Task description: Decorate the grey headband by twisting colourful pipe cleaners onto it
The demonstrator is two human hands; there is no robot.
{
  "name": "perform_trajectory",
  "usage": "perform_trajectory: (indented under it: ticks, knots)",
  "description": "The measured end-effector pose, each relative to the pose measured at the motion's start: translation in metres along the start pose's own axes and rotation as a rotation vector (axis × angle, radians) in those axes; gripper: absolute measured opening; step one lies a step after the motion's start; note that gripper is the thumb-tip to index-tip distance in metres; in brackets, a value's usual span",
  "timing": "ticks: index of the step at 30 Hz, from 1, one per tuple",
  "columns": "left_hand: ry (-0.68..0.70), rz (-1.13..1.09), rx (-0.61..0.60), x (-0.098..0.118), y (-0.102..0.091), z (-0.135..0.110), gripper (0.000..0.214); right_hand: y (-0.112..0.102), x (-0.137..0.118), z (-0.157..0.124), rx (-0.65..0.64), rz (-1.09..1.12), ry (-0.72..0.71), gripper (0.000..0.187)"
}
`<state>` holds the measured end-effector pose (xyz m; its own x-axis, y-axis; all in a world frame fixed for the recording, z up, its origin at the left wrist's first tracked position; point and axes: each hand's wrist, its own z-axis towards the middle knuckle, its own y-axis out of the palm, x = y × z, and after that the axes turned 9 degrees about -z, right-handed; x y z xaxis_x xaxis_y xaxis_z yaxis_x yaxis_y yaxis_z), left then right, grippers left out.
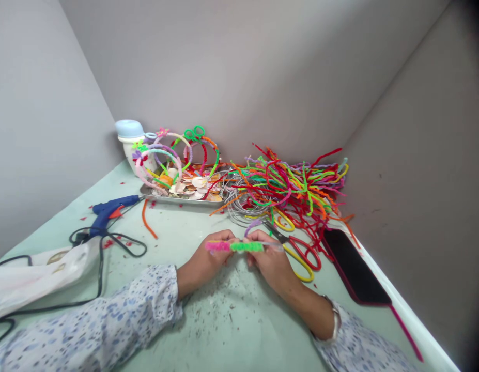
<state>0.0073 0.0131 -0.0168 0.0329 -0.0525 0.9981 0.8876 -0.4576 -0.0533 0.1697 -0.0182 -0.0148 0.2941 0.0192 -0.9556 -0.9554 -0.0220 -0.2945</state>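
Both my hands meet over the pale green table (208, 320) and hold one thin band wrapped in fuzzy pipe cleaner (235, 246), pink at its left end and bright green in the middle. My left hand (208, 258) is closed on the pink end. My right hand (268, 258) pinches the green end, where a lilac pipe cleaner tail (251, 226) curls up. Red-and-yellow scissors (299, 253) lie just right of my right hand.
A heap of loose coloured pipe cleaners (293, 188) fills the back right. A metal tray (185, 199) holds shells and wrapped headbands (173, 155). A blue glue gun (107, 212) with black cord lies left. A dark phone (353, 266) rests by the right wall.
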Motion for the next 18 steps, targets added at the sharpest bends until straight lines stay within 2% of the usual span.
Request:
perform_trajectory:
  ticks: [6, 13, 18]
  knots:
    - [-0.025, 0.028, 0.005, 0.0121, 0.0007, -0.0008, 0.019, -0.0007, 0.0007, -0.0001, 0.045, -0.107, -0.023, 0.025]
    - [-0.006, 0.089, 0.003, 0.0108, 0.0006, -0.0008, 0.020, -0.0009, -0.0034, -0.0012, 0.080, -0.268, -0.040, 0.027]
    - [-0.016, 0.105, -0.009, 0.0108, 0.0014, -0.0011, 0.021, -0.0011, -0.0069, -0.0011, 0.086, -0.275, -0.011, 0.022]
